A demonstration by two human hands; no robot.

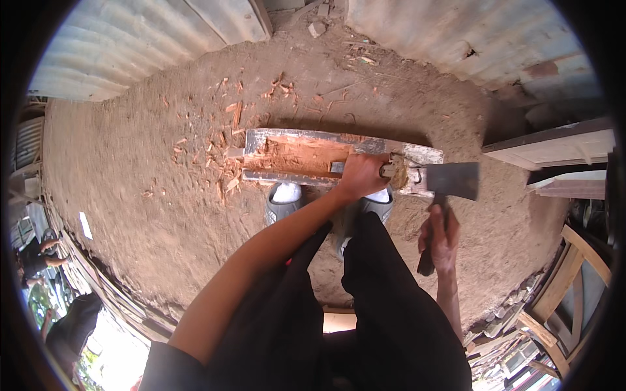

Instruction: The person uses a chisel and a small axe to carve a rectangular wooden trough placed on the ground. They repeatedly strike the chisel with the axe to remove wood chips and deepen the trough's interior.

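Note:
A long wooden piece [300, 133] with a rough reddish hollow lies crosswise on the dirt, in front of my grey shoes. My left hand [363, 174] is closed over its right half, gripping what looks like a chisel, with a dark flat blade [337, 167] inside the hollow; the rest is partly hidden. In my right hand [441, 241] is a hatchet by its dark handle, its broad metal head [452, 179] raised over the piece's right end.
Wood chips [233, 107] litter the dirt. Corrugated metal sheets [114, 45] line the far side. Wooden panels [554, 148] and a wooden frame [567, 280] stand at the right. Stacked planks [98, 274] and other people [36, 257] show at the left edge.

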